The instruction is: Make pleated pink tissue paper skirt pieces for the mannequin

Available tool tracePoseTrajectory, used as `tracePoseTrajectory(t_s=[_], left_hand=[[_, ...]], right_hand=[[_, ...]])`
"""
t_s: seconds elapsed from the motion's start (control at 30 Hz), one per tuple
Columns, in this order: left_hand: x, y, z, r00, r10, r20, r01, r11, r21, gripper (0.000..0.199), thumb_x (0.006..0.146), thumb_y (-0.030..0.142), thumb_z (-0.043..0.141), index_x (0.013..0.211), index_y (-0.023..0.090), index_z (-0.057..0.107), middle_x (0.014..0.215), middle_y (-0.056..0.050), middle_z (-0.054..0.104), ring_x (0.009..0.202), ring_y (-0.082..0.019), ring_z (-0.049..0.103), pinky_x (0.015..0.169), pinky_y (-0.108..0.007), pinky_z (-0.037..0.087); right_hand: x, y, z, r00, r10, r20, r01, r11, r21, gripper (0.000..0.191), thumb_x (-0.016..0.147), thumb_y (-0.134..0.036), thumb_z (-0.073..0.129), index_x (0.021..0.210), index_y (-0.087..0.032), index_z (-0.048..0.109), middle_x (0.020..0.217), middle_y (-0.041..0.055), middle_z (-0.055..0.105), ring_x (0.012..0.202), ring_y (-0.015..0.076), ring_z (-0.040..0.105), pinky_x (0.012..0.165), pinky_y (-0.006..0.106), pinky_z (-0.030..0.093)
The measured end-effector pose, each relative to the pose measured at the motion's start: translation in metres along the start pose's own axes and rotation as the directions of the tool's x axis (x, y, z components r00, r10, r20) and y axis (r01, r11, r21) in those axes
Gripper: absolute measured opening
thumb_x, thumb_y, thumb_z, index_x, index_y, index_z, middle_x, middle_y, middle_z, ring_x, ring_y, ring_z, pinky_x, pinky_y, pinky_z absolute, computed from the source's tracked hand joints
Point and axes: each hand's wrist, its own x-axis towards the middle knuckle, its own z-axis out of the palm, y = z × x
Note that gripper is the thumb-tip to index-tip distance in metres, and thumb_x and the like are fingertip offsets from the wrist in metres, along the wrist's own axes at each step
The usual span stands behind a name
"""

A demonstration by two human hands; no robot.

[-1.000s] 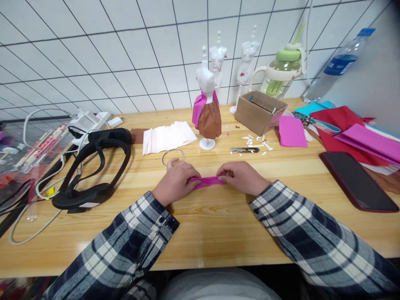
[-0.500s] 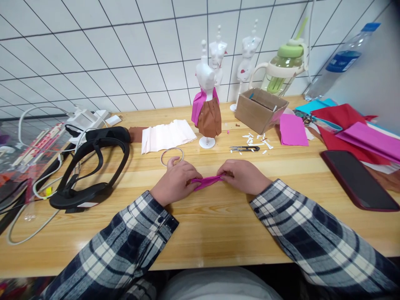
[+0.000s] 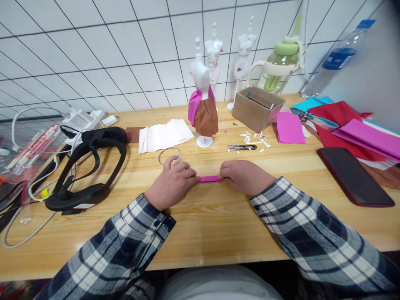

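Observation:
A narrow folded magenta strip (image 3: 209, 179) stretches between my hands, low over the wooden table. My left hand (image 3: 173, 183) pinches its left end, and my right hand (image 3: 245, 177) grips the right end; the fingertips partly hide both ends. Behind my left hand lies a thin ring (image 3: 169, 156). Small black snips (image 3: 243, 147) rest beyond my right hand, beside white scraps (image 3: 264, 142). Farther back stands a white mini mannequin (image 3: 200, 73) with magenta cloth and a brown pleated piece (image 3: 205, 116) around it.
Pale pleated cloth (image 3: 165, 135) and a black headset frame (image 3: 90, 171) are on the left. Toward the right are a cardboard box (image 3: 258, 109), magenta sheets (image 3: 290, 128), red cloth (image 3: 340, 116) and a phone (image 3: 354, 176). Two more mannequins, a green-lidded jug (image 3: 279, 66) and a bottle (image 3: 339, 60) stand behind.
The magenta strip now looks flatter, narrower and straighter between my fingers. Both hands keep hold of it. The whole view has shifted slightly.

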Motion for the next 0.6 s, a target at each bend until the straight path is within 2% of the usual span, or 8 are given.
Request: tracePoseTrajectory(t_s=[0.2,0.3,0.43,0.5,0.6], left_hand=[[-0.002,-0.006,-0.012,0.995,-0.018,0.099,0.025,0.997,-0.068,0.022,0.087,0.031,0.056,0.102,0.03,0.073,0.114,-0.005,0.065,0.103,-0.027,0.051,0.1,-0.056,0.024],[-0.002,-0.009,-0.007,0.995,-0.031,0.091,0.039,0.995,-0.096,0.021,0.089,0.029,0.055,0.1,0.031,0.073,0.111,-0.004,0.065,0.102,-0.026,0.051,0.099,-0.053,0.026],[-0.004,-0.013,0.004,0.997,-0.047,0.068,0.058,0.983,-0.174,0.028,0.092,0.02,0.049,0.106,0.03,0.071,0.099,-0.003,0.068,0.097,-0.021,0.057,0.1,-0.051,0.023],[-0.004,-0.014,0.008,0.996,-0.065,0.058,0.076,0.974,-0.215,0.029,0.092,0.018,0.048,0.106,0.03,0.07,0.098,-0.002,0.068,0.097,-0.02,0.059,0.102,-0.05,0.02],[-0.004,-0.016,0.01,0.991,-0.126,0.042,0.133,0.959,-0.25,0.028,0.093,0.018,0.048,0.106,0.029,0.07,0.098,-0.002,0.069,0.097,-0.019,0.06,0.103,-0.05,0.019]], right_hand=[[-0.005,0.001,-0.007,0.997,0.059,0.039,-0.058,0.998,-0.041,0.031,0.082,-0.009,0.057,0.097,-0.029,0.076,0.097,0.0019,0.072,0.089,0.0192,0.065,0.067,0.027,0.041],[-0.004,0.011,0.001,0.999,0.047,0.001,-0.047,0.999,0.027,0.033,0.081,-0.007,0.055,0.094,-0.028,0.078,0.089,0.003,0.073,0.087,0.0194,0.066,0.071,0.028,0.044],[0.001,0.028,0.017,0.992,0.05,-0.119,-0.013,0.956,0.294,0.042,0.074,0.002,0.049,0.09,-0.025,0.077,0.089,-0.0008,0.074,0.085,0.0153,0.067,0.078,0.026,0.049],[0.003,0.032,0.023,0.975,0.08,-0.209,-0.006,0.943,0.332,0.041,0.077,0.0,0.048,0.095,-0.023,0.076,0.094,-0.0002,0.075,0.089,0.0155,0.068,0.083,0.028,0.05],[0.005,0.028,0.025,0.941,0.07,-0.331,0.032,0.956,0.291,0.029,0.087,-0.014,0.052,0.107,-0.02,0.072,0.101,0.0042,0.073,0.095,0.0185,0.065,0.085,0.032,0.05]])
